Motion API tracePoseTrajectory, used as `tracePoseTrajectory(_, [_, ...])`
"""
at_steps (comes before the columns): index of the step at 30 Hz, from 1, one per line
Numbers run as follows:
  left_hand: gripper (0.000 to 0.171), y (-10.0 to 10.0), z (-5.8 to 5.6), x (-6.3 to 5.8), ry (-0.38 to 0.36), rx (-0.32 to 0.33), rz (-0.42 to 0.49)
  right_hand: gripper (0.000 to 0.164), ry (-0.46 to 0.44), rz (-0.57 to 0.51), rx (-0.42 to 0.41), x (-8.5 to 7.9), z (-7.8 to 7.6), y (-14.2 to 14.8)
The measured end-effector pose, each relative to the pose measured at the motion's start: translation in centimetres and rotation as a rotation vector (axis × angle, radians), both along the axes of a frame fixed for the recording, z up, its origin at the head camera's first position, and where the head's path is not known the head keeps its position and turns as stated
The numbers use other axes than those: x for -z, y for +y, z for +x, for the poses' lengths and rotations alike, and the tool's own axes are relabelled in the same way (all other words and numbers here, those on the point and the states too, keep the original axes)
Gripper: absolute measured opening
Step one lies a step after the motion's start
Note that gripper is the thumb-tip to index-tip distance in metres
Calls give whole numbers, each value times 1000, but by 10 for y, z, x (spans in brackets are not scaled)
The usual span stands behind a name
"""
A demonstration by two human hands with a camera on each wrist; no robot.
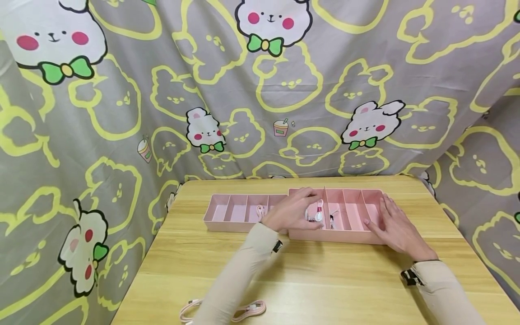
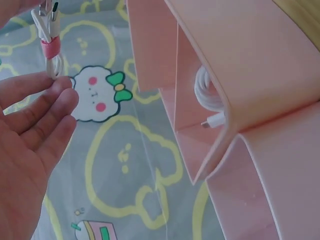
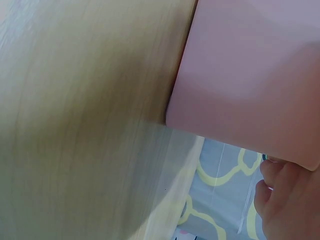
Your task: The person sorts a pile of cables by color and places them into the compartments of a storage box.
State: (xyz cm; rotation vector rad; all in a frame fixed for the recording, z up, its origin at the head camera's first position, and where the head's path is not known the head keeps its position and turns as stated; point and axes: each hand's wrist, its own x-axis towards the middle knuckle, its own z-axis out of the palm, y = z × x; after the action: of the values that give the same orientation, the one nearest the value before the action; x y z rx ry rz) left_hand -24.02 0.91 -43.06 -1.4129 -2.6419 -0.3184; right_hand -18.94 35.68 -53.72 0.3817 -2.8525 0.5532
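My left hand (image 1: 290,211) reaches over the left part of the right-hand pink divided box (image 1: 337,236). Between its thumb and fingertips it pinches a coiled white charging cable (image 2: 49,44) fastened with a pink band. Another coiled white cable (image 2: 206,90) lies in a compartment of that box, partly hidden by the wall in the left wrist view. At the box's right end, my right hand (image 1: 400,229) rests against the end wall, thumb over the front rim. The right wrist view shows its curved fingers (image 3: 285,195) beside the box's wall.
A paler divided box (image 1: 231,226) stands against the left of the first, with a pink cable (image 1: 260,211) in one compartment. Another small cable (image 1: 332,220) lies in the right-hand box. On the wooden table (image 1: 325,280), pink cables (image 1: 253,308) lie near the front, partly behind the left sleeve.
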Motion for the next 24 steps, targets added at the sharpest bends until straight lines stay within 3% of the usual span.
tracePoseTrajectory(7, [79,17,-6,1,4,23,-7,94,18,-1,0,1,0,0])
tracePoseTrajectory(15, [78,38,-7,5,57,25,-28,94,12,1,9,0,1,-1])
tracePoseTrajectory(24, [77,61,-10,9,35,19,-78,95,-17,6,16,0,1,-2])
